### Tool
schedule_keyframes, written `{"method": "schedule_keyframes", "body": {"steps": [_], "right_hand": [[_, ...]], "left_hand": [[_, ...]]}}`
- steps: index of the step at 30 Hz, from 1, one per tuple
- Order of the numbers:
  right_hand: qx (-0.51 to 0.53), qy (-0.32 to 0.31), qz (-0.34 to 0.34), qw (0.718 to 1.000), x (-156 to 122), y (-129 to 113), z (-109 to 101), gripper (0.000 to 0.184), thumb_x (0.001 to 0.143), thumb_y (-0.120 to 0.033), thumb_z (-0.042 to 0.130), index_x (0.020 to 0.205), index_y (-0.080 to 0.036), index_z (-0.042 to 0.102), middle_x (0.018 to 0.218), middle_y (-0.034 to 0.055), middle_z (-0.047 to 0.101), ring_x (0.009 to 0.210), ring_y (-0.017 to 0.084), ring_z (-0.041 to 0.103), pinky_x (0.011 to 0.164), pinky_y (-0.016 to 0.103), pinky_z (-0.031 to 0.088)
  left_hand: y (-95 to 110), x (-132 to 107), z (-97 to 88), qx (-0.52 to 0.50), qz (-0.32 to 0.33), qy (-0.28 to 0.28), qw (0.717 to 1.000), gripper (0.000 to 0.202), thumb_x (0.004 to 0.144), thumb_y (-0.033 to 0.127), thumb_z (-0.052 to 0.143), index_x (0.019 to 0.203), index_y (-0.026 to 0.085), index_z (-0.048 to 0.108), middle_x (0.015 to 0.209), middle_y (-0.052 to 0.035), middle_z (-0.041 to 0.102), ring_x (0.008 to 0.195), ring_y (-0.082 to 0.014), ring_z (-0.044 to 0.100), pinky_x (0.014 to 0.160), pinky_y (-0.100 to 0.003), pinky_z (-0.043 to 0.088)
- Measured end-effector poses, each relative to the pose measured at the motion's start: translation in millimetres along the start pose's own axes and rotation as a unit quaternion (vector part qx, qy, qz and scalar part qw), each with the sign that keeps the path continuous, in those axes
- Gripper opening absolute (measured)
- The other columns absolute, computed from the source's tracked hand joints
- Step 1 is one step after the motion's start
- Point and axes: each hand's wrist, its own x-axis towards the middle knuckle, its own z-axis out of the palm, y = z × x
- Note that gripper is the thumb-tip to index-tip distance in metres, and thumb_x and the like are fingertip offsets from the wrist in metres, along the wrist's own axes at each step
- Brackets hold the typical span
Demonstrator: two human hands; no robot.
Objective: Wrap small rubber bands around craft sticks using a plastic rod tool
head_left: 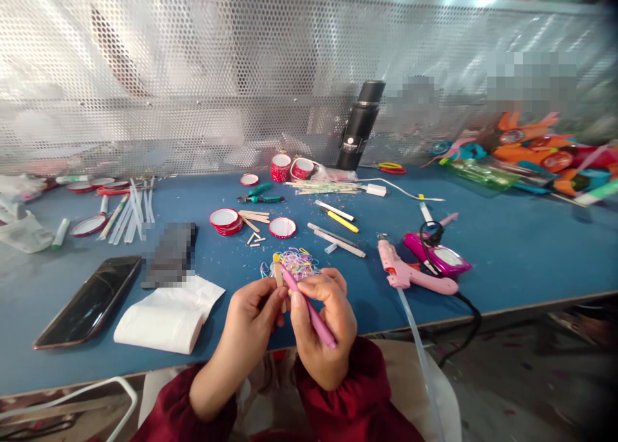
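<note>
Pinched upright in my left hand (255,310) is a flat wooden craft stick (279,275) with a yellow tip. My right hand (326,320) is closed around a pink-purple marker pen (316,320), its upper end close beside the stick; whether they touch I cannot tell. Just beyond both hands lies a pile of colourful rubber bands (299,260), partly hidden by the fingers. Short cut stick pieces (255,239) and longer craft sticks (254,216) rest farther back.
Red-rimmed lids (282,228), green-handled pliers (261,199) and several pens (342,220) lie mid-table. At right are a pink glue gun (400,268) and a purple pouch (444,257). Tissue (159,320) and a phone (91,300) lie left. A black bottle (358,130) stands behind.
</note>
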Motion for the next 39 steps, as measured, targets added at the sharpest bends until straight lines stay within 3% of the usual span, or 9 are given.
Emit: {"method": "schedule_keyframes", "body": {"steps": [39], "right_hand": [[0.001,-0.023,-0.013,1.000,3.6,-3.0,-0.9,0.013,0.094,-0.011,0.063,0.099,-0.022,0.063,0.084,-0.0015,0.074,0.080,0.017,0.073,0.100,0.042,0.048]], "left_hand": [[4.8,-0.4,0.7,0.004,0.014,-0.001,1.000,0.044,0.095,0.053,0.061,0.074,0.015,0.066,0.058,0.0025,0.050,0.052,-0.0093,0.039,0.049,-0.020,0.031]]}}
